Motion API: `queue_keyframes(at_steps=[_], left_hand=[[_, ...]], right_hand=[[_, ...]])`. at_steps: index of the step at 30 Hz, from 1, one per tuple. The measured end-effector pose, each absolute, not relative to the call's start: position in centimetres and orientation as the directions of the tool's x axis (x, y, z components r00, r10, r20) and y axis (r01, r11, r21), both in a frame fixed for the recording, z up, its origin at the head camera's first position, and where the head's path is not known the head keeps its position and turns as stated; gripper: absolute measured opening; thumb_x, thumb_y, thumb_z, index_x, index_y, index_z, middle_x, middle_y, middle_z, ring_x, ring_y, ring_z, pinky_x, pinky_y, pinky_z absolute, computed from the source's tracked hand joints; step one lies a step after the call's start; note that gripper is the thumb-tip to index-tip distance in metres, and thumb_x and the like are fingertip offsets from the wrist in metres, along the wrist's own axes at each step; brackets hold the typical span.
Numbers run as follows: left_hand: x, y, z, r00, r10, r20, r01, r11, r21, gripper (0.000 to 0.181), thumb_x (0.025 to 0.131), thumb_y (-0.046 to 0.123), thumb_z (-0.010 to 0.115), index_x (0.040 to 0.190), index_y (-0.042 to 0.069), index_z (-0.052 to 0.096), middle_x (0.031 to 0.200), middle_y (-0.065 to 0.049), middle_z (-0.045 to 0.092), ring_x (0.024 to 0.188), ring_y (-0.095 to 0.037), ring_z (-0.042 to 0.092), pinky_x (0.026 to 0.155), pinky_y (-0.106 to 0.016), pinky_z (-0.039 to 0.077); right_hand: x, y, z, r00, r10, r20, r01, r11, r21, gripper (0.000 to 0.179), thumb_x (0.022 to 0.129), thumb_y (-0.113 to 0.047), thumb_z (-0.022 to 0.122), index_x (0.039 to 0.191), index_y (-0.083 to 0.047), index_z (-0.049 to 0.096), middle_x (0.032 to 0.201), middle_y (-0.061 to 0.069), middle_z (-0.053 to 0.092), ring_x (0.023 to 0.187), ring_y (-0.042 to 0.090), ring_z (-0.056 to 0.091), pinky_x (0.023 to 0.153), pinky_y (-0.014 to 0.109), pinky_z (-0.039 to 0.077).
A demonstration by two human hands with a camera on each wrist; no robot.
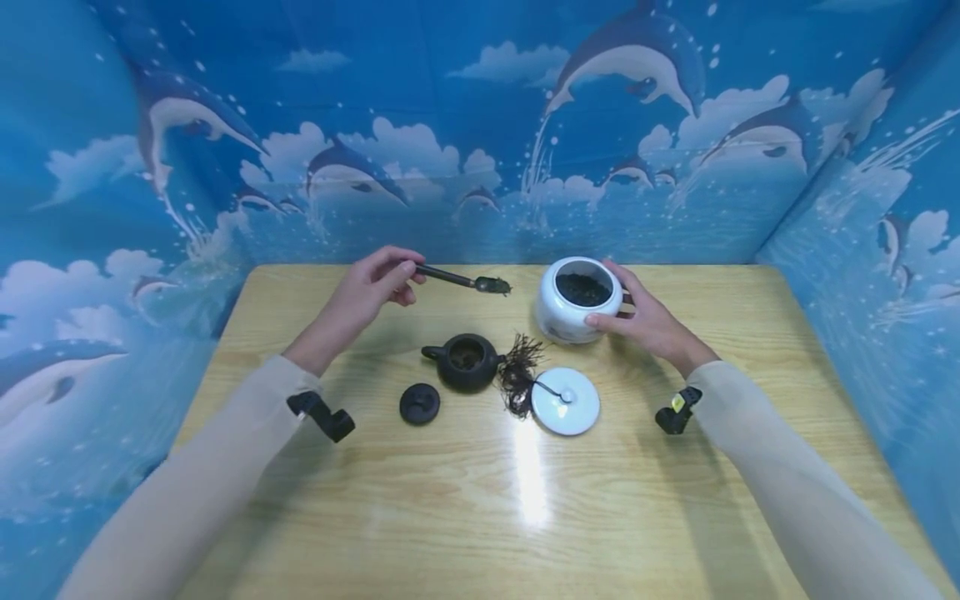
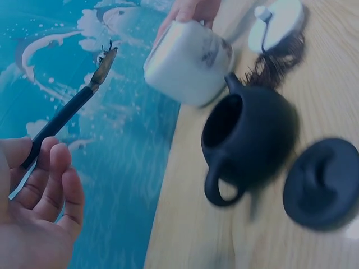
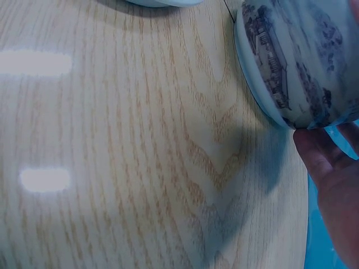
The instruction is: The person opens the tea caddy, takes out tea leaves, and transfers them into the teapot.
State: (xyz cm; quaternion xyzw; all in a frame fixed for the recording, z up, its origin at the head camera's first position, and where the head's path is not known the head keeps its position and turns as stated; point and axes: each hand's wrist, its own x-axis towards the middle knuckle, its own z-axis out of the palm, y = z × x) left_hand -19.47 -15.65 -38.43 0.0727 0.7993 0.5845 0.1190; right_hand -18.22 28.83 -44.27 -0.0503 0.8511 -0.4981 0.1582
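Both covers are already sitting off their vessels: the round black lid [image 1: 419, 404] is lying at eight o'clock from the small, round black teapot [image 1: 471, 383], and the glossy white knobbed lid [image 1: 558, 414] at four o'clock, a dark brown, stringy tassel [image 1: 517, 379] lying between pot and lid (its cord is reaching the knob). Brownish matter [image 1: 467, 358] is showing inside the pot, so part of the transfer may be done. At two o'clock from the pot, the right hand [image 1: 649, 323] is gripping the rounded white jar [image 1: 561, 321] with dark painted decoration; the left hand [image 1: 377, 283], at ten o'clock, is pinching a slim, black-handled scoop [image 1: 453, 277]. Its dark, leafy load [image 1: 495, 285] is hanging in the air, so emptying it and replacing both lids are probably remaining.

The pale, wood-grained table [image 1: 390, 508] is catching a white glare streak [image 1: 531, 483] toward six o'clock. Beyond, a blue dolphin-and-cloud backdrop [image 1: 420, 221] is enclosing the left, far and right sides.
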Motion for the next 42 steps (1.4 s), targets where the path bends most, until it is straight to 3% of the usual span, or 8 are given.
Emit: queue_keyframes(at_steps=[7,14,20,25,34,42], left_hand=[[-18.2,-18.8,-39.1,-0.949,0.272,-0.158,-0.041,0.391,0.92,0.044,0.117,0.036,0.053,0.15,0.008,0.058,0.132,-0.018,0.068,0.096,-0.016,0.072,0.092,-0.031,0.064],[-17.2,-20.7,-40.1,-0.935,0.291,-0.203,-0.045,0.471,0.881,0.038,0.116,0.035,0.054,0.147,0.013,0.061,0.134,-0.025,0.067,0.105,-0.032,0.072,0.101,-0.049,0.062],[-16.9,-20.8,-39.9,-0.923,0.336,-0.186,0.024,0.533,0.846,0.04,0.116,0.038,0.054,0.147,0.013,0.062,0.133,-0.022,0.068,0.108,-0.033,0.071,0.1,-0.053,0.061],[-16.7,-20.4,-39.1,-0.915,0.379,-0.141,0.127,0.6,0.79,0.037,0.116,0.04,0.054,0.146,0.02,0.065,0.133,-0.013,0.071,0.111,-0.039,0.072,0.099,-0.059,0.059],[-16.8,-19.7,-37.9,-0.875,0.48,-0.056,0.328,0.675,0.661,0.032,0.115,0.029,0.058,0.143,0.018,0.068,0.122,-0.007,0.075,0.095,-0.021,0.073,0.081,-0.041,0.06],[-16.6,-19.5,-36.4,-0.863,0.504,-0.031,0.394,0.711,0.582,0.033,0.116,0.027,0.057,0.146,0.019,0.068,0.115,-0.005,0.075,0.093,-0.015,0.072,0.078,-0.04,0.057]], right_hand=[[-18.4,28.8,-44.5,-0.944,-0.246,-0.22,0.076,0.486,-0.871,0.109,0.1,-0.038,0.083,0.176,-0.038,0.005,0.185,0.0,0.002,0.166,0.042,0.022,0.13,0.062,0.033],[-18.3,28.6,-44.4,-0.945,-0.251,-0.209,0.065,0.483,-0.873,0.109,0.1,-0.036,0.083,0.176,-0.035,0.005,0.185,0.001,0.003,0.166,0.042,0.023,0.13,0.062,0.033],[-18.2,28.6,-44.3,-0.944,-0.248,-0.218,0.072,0.489,-0.869,0.11,0.1,-0.037,0.083,0.176,-0.036,0.004,0.185,0.002,0.001,0.166,0.044,0.021,0.13,0.064,0.032],[-18.1,28.6,-44.1,-0.945,-0.243,-0.218,0.075,0.489,-0.869,0.108,0.1,-0.037,0.082,0.176,-0.037,0.005,0.185,0.0,0.001,0.167,0.042,0.021,0.13,0.063,0.032],[-18.2,28.7,-44.2,-0.946,-0.247,-0.212,0.068,0.486,-0.872,0.108,0.1,-0.036,0.082,0.176,-0.037,0.005,0.185,-0.001,0.001,0.166,0.042,0.021,0.13,0.063,0.033],[-18.3,28.9,-44.4,-0.947,-0.249,-0.202,0.058,0.486,-0.872,0.108,0.1,-0.036,0.082,0.176,-0.036,0.005,0.185,0.0,0.0,0.166,0.043,0.021,0.13,0.063,0.033]])
